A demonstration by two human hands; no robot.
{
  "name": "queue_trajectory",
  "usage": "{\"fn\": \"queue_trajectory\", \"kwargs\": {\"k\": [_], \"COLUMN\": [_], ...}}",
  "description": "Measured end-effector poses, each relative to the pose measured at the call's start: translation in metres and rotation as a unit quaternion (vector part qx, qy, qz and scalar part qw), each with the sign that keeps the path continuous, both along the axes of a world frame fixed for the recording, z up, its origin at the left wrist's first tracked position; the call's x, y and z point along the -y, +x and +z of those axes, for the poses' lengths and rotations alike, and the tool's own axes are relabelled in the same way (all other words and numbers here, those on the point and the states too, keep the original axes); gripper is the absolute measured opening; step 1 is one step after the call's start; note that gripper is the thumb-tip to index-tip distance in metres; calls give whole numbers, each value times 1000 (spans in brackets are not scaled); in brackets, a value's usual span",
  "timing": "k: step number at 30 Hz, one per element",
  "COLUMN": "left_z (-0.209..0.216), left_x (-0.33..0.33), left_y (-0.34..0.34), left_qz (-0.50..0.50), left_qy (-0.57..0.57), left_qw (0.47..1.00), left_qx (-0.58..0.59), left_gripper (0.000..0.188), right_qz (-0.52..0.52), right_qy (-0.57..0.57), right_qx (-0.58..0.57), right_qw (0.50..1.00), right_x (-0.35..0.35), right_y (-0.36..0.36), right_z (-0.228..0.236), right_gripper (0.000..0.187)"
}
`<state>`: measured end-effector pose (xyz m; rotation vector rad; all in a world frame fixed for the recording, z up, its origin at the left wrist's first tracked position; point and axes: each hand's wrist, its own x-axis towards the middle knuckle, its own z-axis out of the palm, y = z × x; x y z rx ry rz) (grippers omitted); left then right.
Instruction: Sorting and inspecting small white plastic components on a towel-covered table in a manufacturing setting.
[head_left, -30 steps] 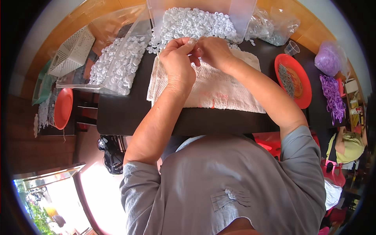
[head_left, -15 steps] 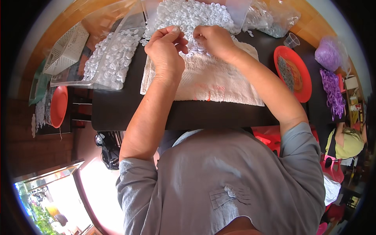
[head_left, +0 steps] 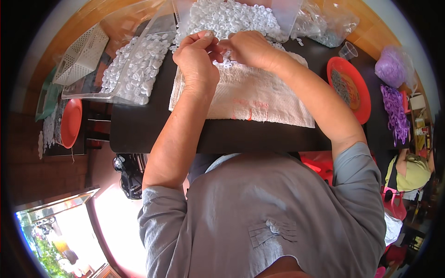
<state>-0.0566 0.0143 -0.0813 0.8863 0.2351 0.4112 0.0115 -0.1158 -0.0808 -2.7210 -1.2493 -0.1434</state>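
Above the far part of a cream towel (head_left: 259,102), my two hands come together with their fingertips almost touching. My left hand (head_left: 197,55) is closed, thumb pressed toward the index finger. My right hand (head_left: 250,48) is closed too, its fingers pinched close beside the left ones. What lies between the fingertips is too small and hidden to make out. Just under them are a few small white plastic rings (head_left: 226,60). Right behind the hands, a heap of the same white rings (head_left: 227,18) fills a clear plastic box (head_left: 289,21).
To the left stand a second clear bin (head_left: 88,96) of white rings and a white perforated basket (head_left: 83,55). A red plate (head_left: 364,92) with grey pieces, a clear cup (head_left: 348,51), a purple bundle (head_left: 390,67) and purple chain links (head_left: 395,113) are on the right.
My right hand has moved left, closing the gap to my left hand. The left hand has barely shifted. The whole view has drifted slightly.
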Motion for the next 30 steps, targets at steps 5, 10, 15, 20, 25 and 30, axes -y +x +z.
{"fn": "queue_trajectory", "kwargs": {"k": [5,10,15,20,25,30], "left_z": [-1,-1,-8,-15,-20,-24], "left_x": [1,1,9,15,18,21], "left_y": [3,2,-3,-2,-1,-1], "left_qz": [3,-17,-65,-113,-131,-180], "left_qy": [-5,-2,17,31,40,48], "left_qw": [1000,1000,997,992,988,979], "left_qx": [0,-13,-39,-56,-70,-79], "left_gripper": [3,4,6,8,8,7], "right_qz": [-2,-39,-101,-112,-125,-132], "right_qy": [52,248,399,401,400,442], "right_qx": [47,-140,-443,-439,-455,-448], "right_qw": [998,958,797,797,785,766], "right_x": [3,35,75,93,95,95], "right_y": [1,-6,-24,-33,-34,-32], "right_z": [-9,-2,5,7,6,0], "right_gripper": [12,9,13,15,14,14]}}
